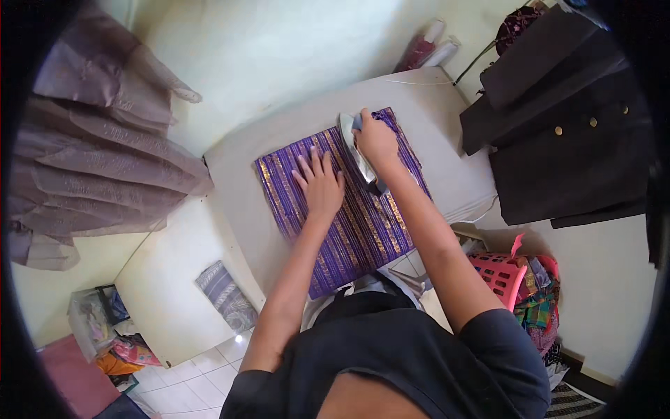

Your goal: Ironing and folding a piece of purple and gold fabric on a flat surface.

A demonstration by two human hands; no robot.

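Note:
A purple cloth with gold stripes [361, 225] lies folded flat on a pale padded ironing table [235, 209], its near edge reaching the table's front. My right hand [378, 141] grips the handle of an electric iron [352, 141], which rests on the cloth's right half with its tip toward the far edge. To the left of the iron, my left hand [320, 186] presses flat on the cloth, fingers spread and holding nothing. The iron's soleplate is hidden, and my right forearm covers part of the cloth's right side.
Dark jackets with gold buttons [570, 136] hang at the right, sheer mauve garments [104, 141] at the left. A pink plastic basket [497, 275] with clothes stands right of me. Rolls [421, 50] lean behind the table's far corner. A white cord [473, 214] lies along the table's right edge.

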